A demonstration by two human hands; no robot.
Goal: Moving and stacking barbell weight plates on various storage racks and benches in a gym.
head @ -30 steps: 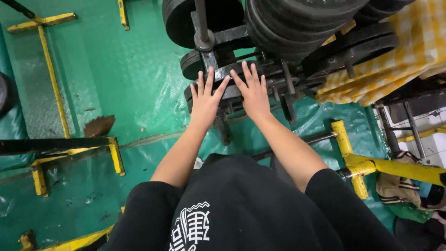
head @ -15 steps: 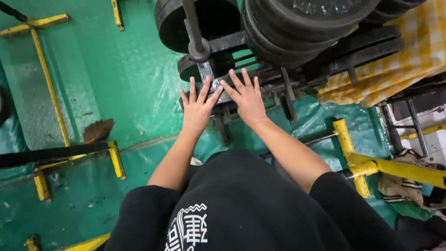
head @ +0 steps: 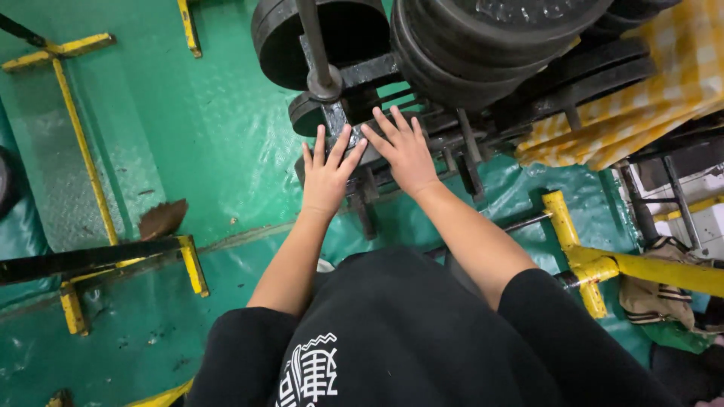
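Observation:
My left hand [head: 326, 172] and my right hand [head: 403, 149] are stretched out side by side, palms down, fingers spread. Both hover over or rest on the lower bars of a black metal weight rack [head: 452, 132]; contact is hard to judge. Neither hand holds anything. Large black weight plates [head: 483, 38] stand on the rack just beyond my fingers. A smaller black plate [head: 305, 113] sits left of my left fingertips, behind an upright black bar [head: 317, 45]. My black shirt fills the bottom of the view.
Green floor [head: 211, 136] lies to the left, crossed by yellow metal frame bars [head: 83, 151]. A yellow steel frame [head: 603, 264] runs at the right, with a yellow checked cloth [head: 648, 98] above it. A brown scrap [head: 162, 218] lies on the floor.
Both hands have stayed spread in front of the rack; the view has shifted slightly, so they sit a little lower and closer to the rack's bottom bars.

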